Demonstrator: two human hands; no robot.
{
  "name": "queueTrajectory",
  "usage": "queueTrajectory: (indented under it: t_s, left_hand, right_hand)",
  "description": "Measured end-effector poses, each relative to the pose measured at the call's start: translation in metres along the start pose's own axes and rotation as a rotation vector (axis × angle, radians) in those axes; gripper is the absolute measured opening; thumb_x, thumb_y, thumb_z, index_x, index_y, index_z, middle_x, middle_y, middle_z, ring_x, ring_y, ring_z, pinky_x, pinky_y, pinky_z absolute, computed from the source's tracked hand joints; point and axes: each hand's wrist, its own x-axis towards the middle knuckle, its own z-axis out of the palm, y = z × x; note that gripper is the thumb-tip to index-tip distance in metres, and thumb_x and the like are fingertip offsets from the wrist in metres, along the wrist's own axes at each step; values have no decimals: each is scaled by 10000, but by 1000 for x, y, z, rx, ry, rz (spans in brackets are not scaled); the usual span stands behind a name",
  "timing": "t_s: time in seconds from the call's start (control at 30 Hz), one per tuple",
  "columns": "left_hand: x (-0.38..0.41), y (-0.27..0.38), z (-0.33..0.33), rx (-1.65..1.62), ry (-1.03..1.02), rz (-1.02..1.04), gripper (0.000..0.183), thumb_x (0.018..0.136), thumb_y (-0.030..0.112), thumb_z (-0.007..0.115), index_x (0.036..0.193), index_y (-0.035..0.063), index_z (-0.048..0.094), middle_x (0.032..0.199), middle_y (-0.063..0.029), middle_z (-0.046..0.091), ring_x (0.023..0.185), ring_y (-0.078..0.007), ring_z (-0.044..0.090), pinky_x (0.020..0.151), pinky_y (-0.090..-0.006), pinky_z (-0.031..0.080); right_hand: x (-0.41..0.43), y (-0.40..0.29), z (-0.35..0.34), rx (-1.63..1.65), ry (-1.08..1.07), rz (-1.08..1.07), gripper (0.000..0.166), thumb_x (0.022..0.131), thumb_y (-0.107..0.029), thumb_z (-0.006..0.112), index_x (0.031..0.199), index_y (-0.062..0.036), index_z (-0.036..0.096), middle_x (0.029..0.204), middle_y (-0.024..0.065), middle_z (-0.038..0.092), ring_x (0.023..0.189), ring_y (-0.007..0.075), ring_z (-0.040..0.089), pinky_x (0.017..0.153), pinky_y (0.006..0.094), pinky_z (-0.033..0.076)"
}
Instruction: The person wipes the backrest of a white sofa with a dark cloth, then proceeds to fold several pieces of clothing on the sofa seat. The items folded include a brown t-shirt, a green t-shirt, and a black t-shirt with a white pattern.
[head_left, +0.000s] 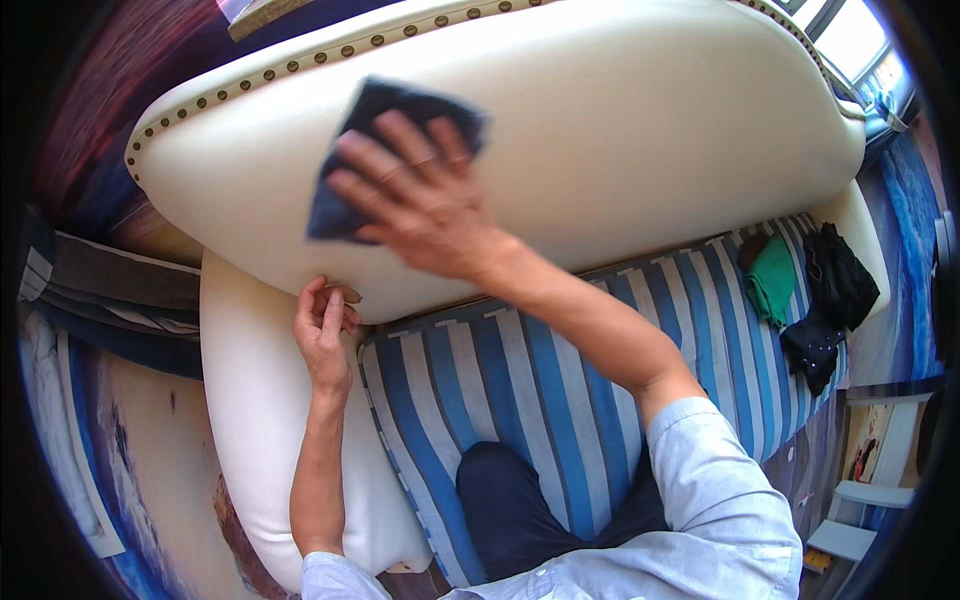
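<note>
My right hand (435, 214) lies spread over a folded dark blue cloth (367, 105), holding it flat against the cream backrest (637, 135) of a sofa. Motion blurs both the hand and the cloth. Lower down, my left hand (324, 337) is at the backrest's bottom edge, by the inner side of the padded armrest (255, 420). Its fingers are loosely curled and apart, with nothing seen in them. Whether its fingertips touch the upholstery is hard to tell. Beneath my right arm is the blue-and-white striped seat cushion (555, 375), on which my knee (499, 487) rests.
Round metal studs (321, 58) line the backrest's upper border. A green cloth (772, 281) and black fabric items (840, 277) lie at the seat's right end. Gathered curtain fabric (120, 292) is left of the sofa; a window (847, 37) shows at upper right. Light shelves (844, 538) stand at lower right.
</note>
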Motion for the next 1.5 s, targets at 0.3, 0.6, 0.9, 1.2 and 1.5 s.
queueTrajectory:
  t_s: [0.3, 0.6, 0.9, 1.2, 1.5]
  left_hand:
    - [-11, 3, 12, 49, -114, 28, 341, 987, 132, 572, 1287, -21, 521, 970, -79, 656, 758, -99, 582, 622, -233, 462]
    - [-21, -15, 28, 207, -206, -45, 180, 981, 118, 615, 1087, -28, 629, 865, -39, 669, 724, -87, 584, 627, -223, 463]
    - [-13, 4, 15, -209, 255, 367, 115, 1011, 96, 547, 1060, -1, 583, 783, -51, 586, 653, -98, 493, 568, -240, 410]
    - [-3, -52, -5, -253, 298, -381, 121, 994, 196, 513, 932, 115, 577, 689, 4, 605, 578, -99, 508, 522, -252, 379]
    - [-11, -70, 3, -98, -117, -782, 252, 975, 193, 547, 1198, 76, 560, 787, -13, 666, 616, -87, 547, 535, -241, 413]
  right_hand:
    - [-58, 112, -71, -328, 223, 545, 602, 947, -439, 584, 1490, -196, 486, 1620, 120, 307, 1511, 429, 165, 1190, 630, 75]
    - [-89, -18, 12, -30, 85, 407, 659, 836, -314, 722, 1463, -317, 518, 1634, 42, 297, 1501, 471, 145, 1168, 651, -27]
    - [-39, -89, 54, 21, 20, -68, 550, 846, -257, 597, 1395, -240, 594, 1600, -45, 362, 1521, 237, 207, 1230, 519, 27]
    - [-101, -131, 127, 14, -787, -574, 258, 904, -231, 546, 1110, -236, 700, 1285, -84, 577, 1319, 127, 439, 1146, 332, 285]
    - [-175, -44, 94, 87, -727, -656, 515, 948, -153, 485, 1463, -147, 481, 1543, -31, 424, 1334, 128, 469, 1117, 310, 351]
